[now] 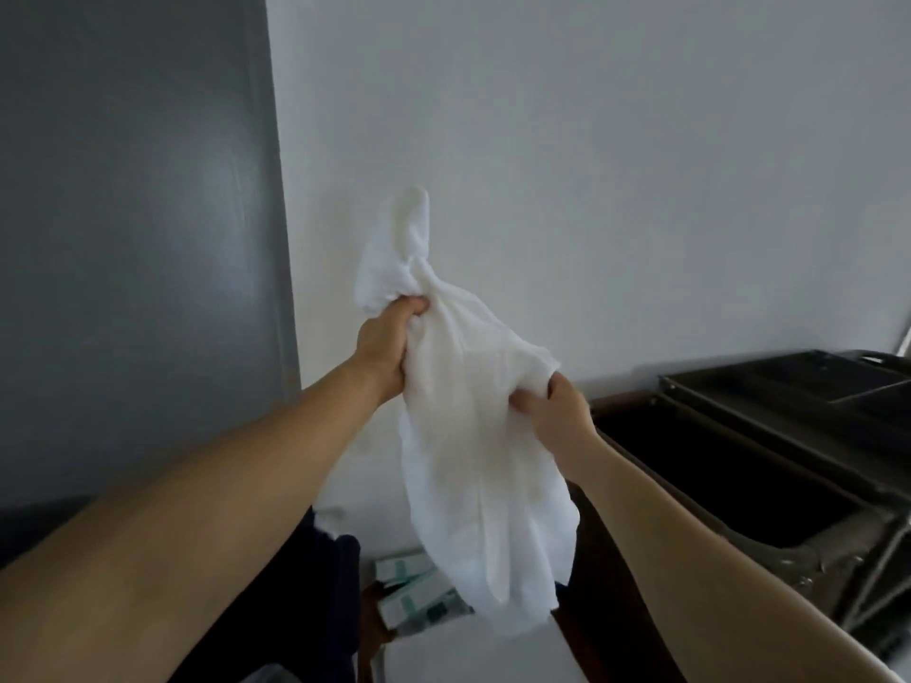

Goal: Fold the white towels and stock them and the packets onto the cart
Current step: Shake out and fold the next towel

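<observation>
A crumpled white towel (473, 436) hangs in the air in front of the wall. My left hand (387, 345) grips a bunched part near its top, with a loose end sticking up above the fist. My right hand (554, 409) pinches the towel's right edge, lower and to the right. The rest of the towel drapes down between my arms. Below it lie white and green packets (411, 591), partly hidden by the towel. The dark cart (769, 436) stands at the right, its open bin just beyond my right forearm.
A grey door or panel (138, 239) fills the left side, next to a pale wall (591, 165). More white cloth (458, 653) lies at the bottom centre. A dark blue fabric (340, 584) sits beside the packets.
</observation>
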